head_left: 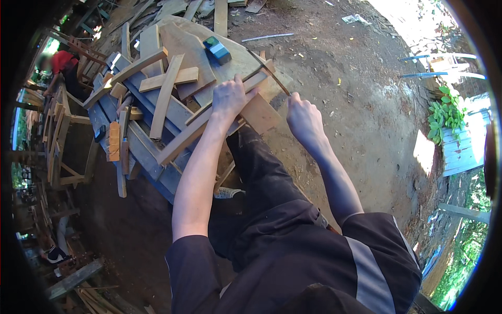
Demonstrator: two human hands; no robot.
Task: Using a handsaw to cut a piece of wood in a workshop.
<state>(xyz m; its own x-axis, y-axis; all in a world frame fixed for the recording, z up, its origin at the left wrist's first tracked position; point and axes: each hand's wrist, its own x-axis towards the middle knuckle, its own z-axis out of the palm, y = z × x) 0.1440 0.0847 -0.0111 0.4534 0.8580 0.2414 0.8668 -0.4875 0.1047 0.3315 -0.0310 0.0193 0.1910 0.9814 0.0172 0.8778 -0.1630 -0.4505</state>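
Observation:
My left hand (229,98) is closed on a long wooden batten (178,140) lying diagonally near the front of a cluttered work surface (99,123). A square wooden board (264,115) shows just under the batten's right part. My right hand (306,116) is closed round the near end of a long, thin dark tool (274,74), possibly a saw, which slants across the batten's far end. A blue and black box-shaped object (217,49) lies on a plywood sheet beyond my left hand.
Loose boards (167,94) and an orange block (114,141) cover the left of the surface. A person in red (64,65) is among wooden frames (65,144) at far left. My dark-trousered leg extends below the work. Dirt ground (355,104), a leafy plant (444,115) and pale sheeting are to the right.

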